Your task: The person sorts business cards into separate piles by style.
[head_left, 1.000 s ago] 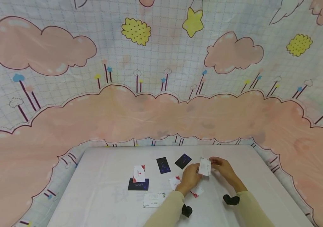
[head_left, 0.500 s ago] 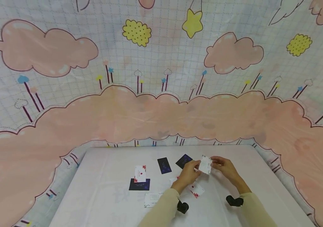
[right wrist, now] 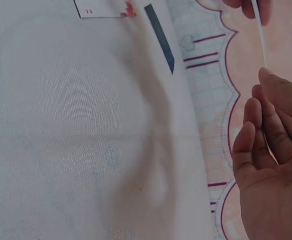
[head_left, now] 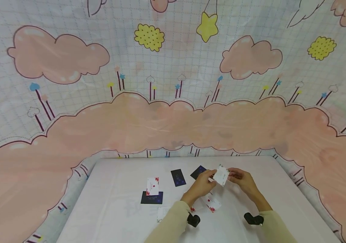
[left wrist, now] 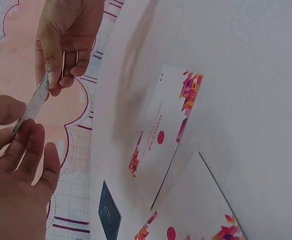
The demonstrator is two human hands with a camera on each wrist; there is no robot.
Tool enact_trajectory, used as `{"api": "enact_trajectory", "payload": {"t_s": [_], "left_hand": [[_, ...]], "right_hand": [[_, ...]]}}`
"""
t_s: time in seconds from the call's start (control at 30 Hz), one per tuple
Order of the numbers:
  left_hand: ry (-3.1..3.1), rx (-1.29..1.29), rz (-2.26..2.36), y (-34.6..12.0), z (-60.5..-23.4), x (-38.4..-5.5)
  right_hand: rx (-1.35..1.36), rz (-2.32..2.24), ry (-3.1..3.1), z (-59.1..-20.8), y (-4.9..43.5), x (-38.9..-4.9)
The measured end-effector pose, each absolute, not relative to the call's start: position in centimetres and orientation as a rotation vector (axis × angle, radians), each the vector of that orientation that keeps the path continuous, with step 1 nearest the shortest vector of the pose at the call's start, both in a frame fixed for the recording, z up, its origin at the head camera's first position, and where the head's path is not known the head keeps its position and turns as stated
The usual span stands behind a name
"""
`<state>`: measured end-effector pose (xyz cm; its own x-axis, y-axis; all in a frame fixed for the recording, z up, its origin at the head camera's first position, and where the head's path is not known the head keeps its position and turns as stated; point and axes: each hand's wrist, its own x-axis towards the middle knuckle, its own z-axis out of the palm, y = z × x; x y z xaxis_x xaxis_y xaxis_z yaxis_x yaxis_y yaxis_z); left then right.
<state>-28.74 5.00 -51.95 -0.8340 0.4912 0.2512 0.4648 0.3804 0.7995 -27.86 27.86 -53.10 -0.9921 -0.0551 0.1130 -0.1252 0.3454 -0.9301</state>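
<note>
A white card with green floral corners is held up above the table, tilted. My left hand pinches its left edge between thumb and fingers. At the opposite edge my right hand pinches it by a corner, as the left wrist view also shows. Seen from the right wrist, the card is nearly edge-on, between the thumb and fingers of the right hand. Under the left arm lie white cards with red patterns, one of them a red-dotted card, partly hidden.
A dark blue card and a second dark card lie beyond the hands on the white table. To the left, a red-and-white card overlaps another dark card. A white card is partly covered by the left sleeve.
The held card has turned from upright to slanted, and both hands stay on it. My left forearm has shifted slightly left, covering more of the white card on the table.
</note>
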Motion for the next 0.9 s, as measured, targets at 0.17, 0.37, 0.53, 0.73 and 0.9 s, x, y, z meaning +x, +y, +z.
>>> {"api": "enact_trajectory", "payload": {"t_s": [0.17,0.37,0.53,0.73,0.9], "left_hand": [[2.546,0.768,1.554,5.0,-51.7,-28.3],[2.569,0.619,1.611,5.1,-51.2,-27.6],[2.649,0.555,1.587,5.0,-50.9,-27.2],[2.738,0.583,1.583,4.3,-50.9,-27.1],[2.764,0.620,1.545,3.4,-51.0,-27.0]], "right_hand": [[0.184,1.778,-2.473,-52.7,27.4,-27.3],[0.159,1.753,-2.417,-52.0,26.3,-26.9],[0.077,1.750,-2.377,-51.5,25.0,-26.6],[0.051,1.789,-2.340,-51.4,23.8,-26.3],[0.057,1.704,-2.382,-51.3,23.2,-26.2]]}}
